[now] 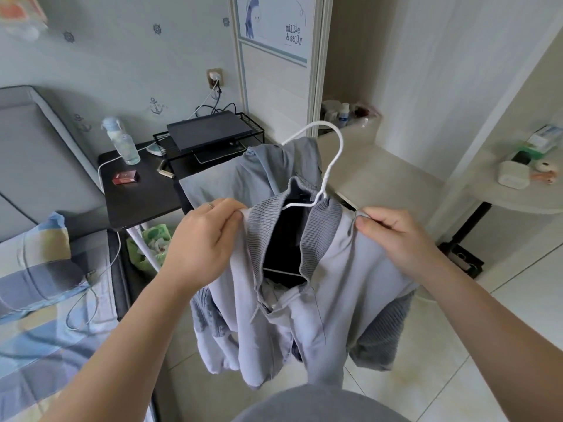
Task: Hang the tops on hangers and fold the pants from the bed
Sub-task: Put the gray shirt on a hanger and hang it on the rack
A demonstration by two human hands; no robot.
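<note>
The left hand and the right hand each pinched a shoulder of the grey top — held up clear of the bed — apparently to settle it squarely on the white hanger.

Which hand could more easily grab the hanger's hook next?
Probably the right hand: it pinches the grey top at the shoulder nearer the hook of the white hanger, which rises right of the collar. The left hand grips the farther shoulder.
</note>
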